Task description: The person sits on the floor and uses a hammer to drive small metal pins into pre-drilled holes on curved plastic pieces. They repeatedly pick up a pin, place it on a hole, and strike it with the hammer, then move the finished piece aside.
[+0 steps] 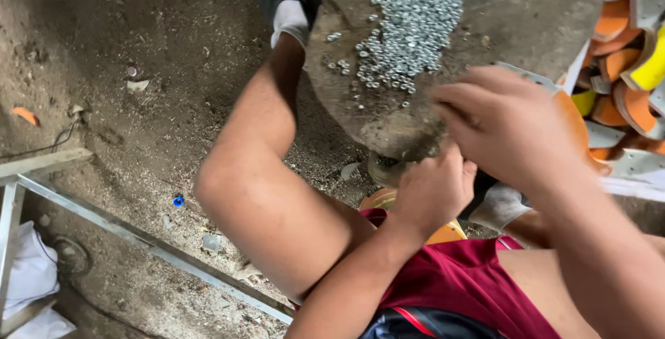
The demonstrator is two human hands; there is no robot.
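Steel nuts heaped on the surface, within reach; below its edge, left hand fisted, contents hidden; right hand curled, grip unclear.

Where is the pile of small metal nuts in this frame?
In the head view, the pile of small metal nuts lies at top centre on a worn grey slab, just above the right hand and left of the orange curved pieces.
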